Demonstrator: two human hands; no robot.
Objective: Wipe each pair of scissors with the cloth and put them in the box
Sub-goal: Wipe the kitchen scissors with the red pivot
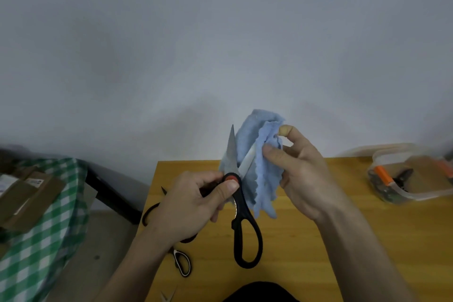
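While the black-handled kitchen scissors with steel blades and an orange pivot cap hang in the air above the yellow wooden desk, their blades stand parted in a narrow V, tips pointing up toward the pale wall. The left hand holds them by the upper handle, its grip closed round that handle with the thumb pressed against the pivot; the lower handle loop dangles free below. Just right of the scissors, the fluffy light-blue cloth is bunched against the right-hand blade, partly covering it. The right hand has its grip closed on the cloth, thumb in front and fingers curled behind the folds.

Below and left of the scissors, on the desk, lies a smaller pair of scissors with black-and-white handles, and a dark-handled pair is partly hidden behind the left hand. At the lower edge, left of the scissors, two bare blade tips show. Far right of the scissors, at the back of the desk, sits a clear plastic box holding orange-handled items. Far left, off the desk, is a green-and-white checked cloth bearing brown cardboard parcels.
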